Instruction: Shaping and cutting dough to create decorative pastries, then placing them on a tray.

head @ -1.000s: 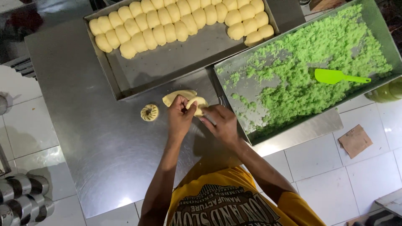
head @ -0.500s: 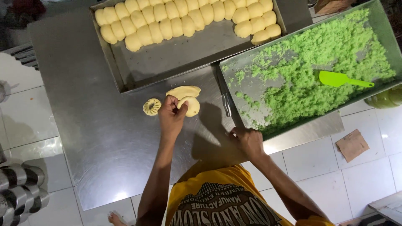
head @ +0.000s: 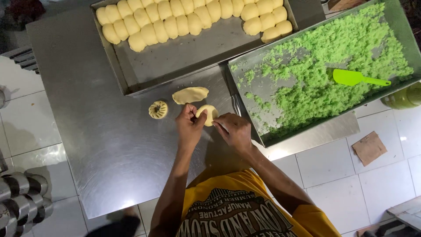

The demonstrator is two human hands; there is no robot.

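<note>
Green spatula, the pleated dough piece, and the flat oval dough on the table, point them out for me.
green spatula (head: 348,77), head view, on its blade.
pleated dough piece (head: 158,109), head view, on its gathered top.
flat oval dough (head: 190,95), head view, on its middle.

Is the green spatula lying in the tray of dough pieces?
No, the green spatula lies in the tray of green filling, not in the tray of dough pieces.
</note>
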